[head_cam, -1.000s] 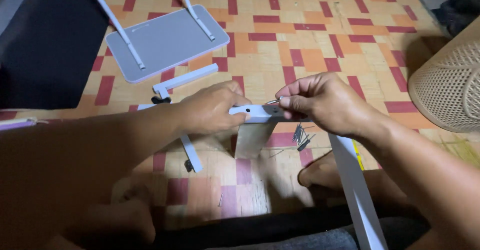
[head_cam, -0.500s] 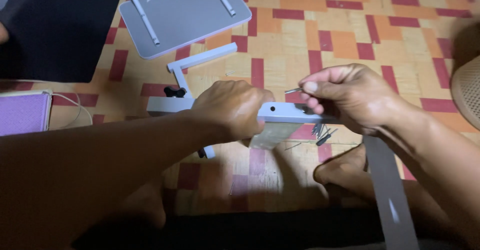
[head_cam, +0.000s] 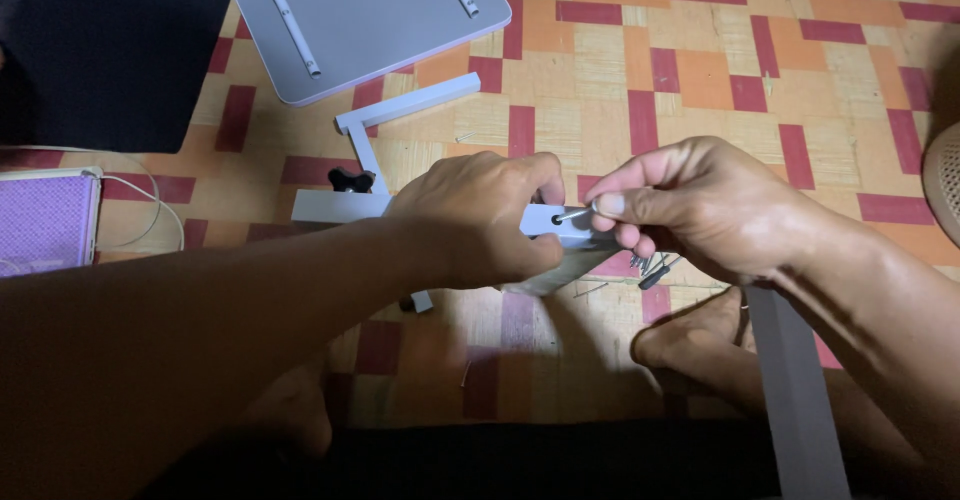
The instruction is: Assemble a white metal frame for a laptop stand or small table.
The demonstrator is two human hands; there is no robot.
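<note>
A white bar (head_cam: 545,222) is held level above the checked mat (head_cam: 700,70), near the middle of the view. The left hand (head_cam: 470,215) wraps over it from above, fingers closed around it, so most of the bar's middle is hidden. Its free end pokes out to the right of that hand and shows a small dark hole.

A thin metal tool (head_cam: 572,215), perhaps a hex key, though the view is too dim to be sure, sits with its tip at that hole. The right hand (head_cam: 690,205) pinches the tool between thumb and fingertips, the other fingers curled in.

Left of the left hand the bar runs on to a joint with a black knob (head_cam: 345,180), where a white L-shaped arm (head_cam: 400,110) rises away across the mat. Just under the right hand a small heap of screws (head_cam: 650,265) lies on the mat. A grey strip (head_cam: 795,400) runs down along the right forearm to the bottom edge.

Farther off, a grey tray (head_cam: 390,10) with two white rods lies at the top. A purple pad (head_cam: 45,220) lies at the left edge, with a white cable (head_cam: 150,205) beside it and a dark cloth (head_cam: 100,50) above it.
</note>
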